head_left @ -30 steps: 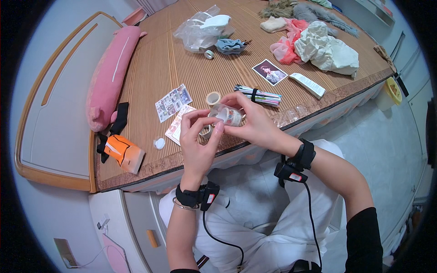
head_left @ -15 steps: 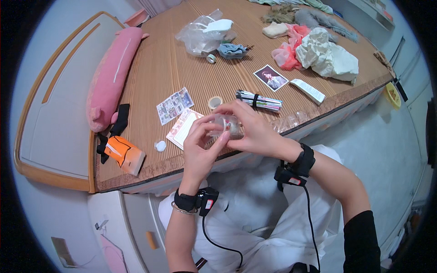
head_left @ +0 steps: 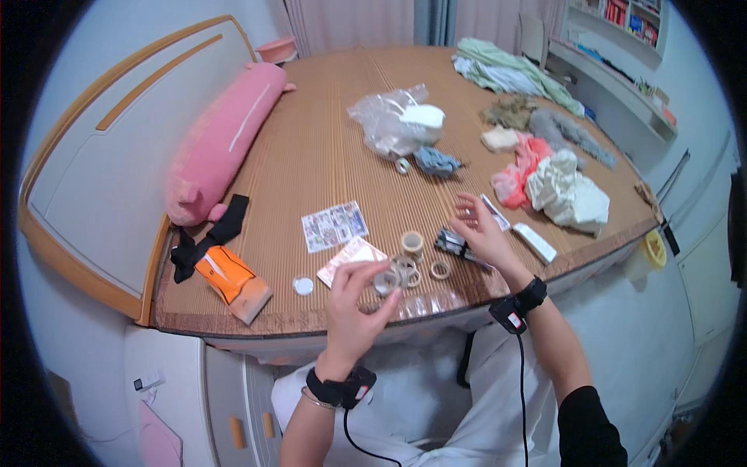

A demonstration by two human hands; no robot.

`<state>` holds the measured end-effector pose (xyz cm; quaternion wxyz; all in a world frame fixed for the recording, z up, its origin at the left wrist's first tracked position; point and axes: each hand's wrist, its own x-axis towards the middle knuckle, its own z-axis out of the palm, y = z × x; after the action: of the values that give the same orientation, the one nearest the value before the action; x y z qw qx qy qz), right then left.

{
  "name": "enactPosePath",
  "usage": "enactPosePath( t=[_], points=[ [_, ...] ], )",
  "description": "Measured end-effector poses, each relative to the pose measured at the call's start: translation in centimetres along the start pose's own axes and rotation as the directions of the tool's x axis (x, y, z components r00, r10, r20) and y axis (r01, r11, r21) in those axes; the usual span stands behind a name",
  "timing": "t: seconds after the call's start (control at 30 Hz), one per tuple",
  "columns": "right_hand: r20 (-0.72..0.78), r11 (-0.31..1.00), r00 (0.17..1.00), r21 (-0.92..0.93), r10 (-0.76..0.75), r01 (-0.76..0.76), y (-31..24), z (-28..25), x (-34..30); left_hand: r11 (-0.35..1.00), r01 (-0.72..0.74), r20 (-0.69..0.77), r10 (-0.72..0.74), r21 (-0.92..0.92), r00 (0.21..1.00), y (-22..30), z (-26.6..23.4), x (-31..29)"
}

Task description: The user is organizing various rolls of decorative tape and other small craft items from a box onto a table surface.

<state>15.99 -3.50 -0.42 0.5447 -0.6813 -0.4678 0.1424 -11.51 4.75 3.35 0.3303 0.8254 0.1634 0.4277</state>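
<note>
Right hand [head_left: 484, 233] now loosely spread, apart from clear item [head_left: 385, 282] pinched in left hand [head_left: 352, 313].

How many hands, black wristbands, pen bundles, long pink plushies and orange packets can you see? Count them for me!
Hands: 2 (left hand, right hand)
Black wristbands: 2
Pen bundles: 1
Long pink plushies: 1
Orange packets: 1
Total: 7
</note>
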Motion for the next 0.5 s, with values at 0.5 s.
enactPosePath(
  t=[0.5],
  points=[
    [0.465, 0.776, 0.882, -0.583, 0.078, 0.239, 4.3, 4.1, 14.6, 0.992, 0.126, -0.044, -0.125, 0.005, 0.991, -1.7, -1.6, -1.6]
  ],
)
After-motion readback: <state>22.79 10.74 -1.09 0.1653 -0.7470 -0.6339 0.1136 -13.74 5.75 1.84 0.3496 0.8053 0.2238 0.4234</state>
